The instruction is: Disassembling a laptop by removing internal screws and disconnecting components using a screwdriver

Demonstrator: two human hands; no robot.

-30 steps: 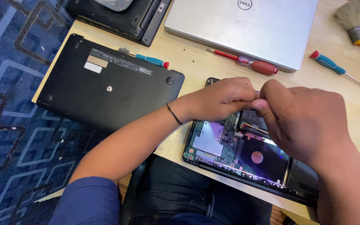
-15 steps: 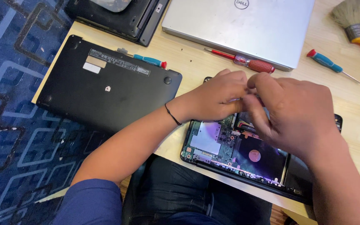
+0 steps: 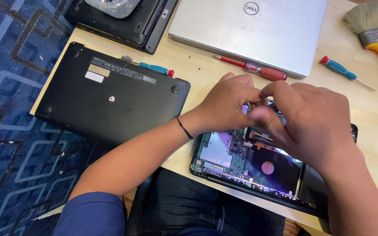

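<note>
Our left hand [image 3: 228, 105] and right hand [image 3: 311, 122] meeting fingertips over the opened laptop [image 3: 241, 161], near edge, grip contents we cannot tell

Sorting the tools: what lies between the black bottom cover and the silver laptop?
In the head view, a blue-handled screwdriver lies there, on the wooden table.

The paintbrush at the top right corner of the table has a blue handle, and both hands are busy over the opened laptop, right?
Not quite. The head view shows the paintbrush with a yellow-orange handle, not blue. The rest holds: it lies at the table's top right corner, and the left hand and right hand are together over the opened laptop.
</note>
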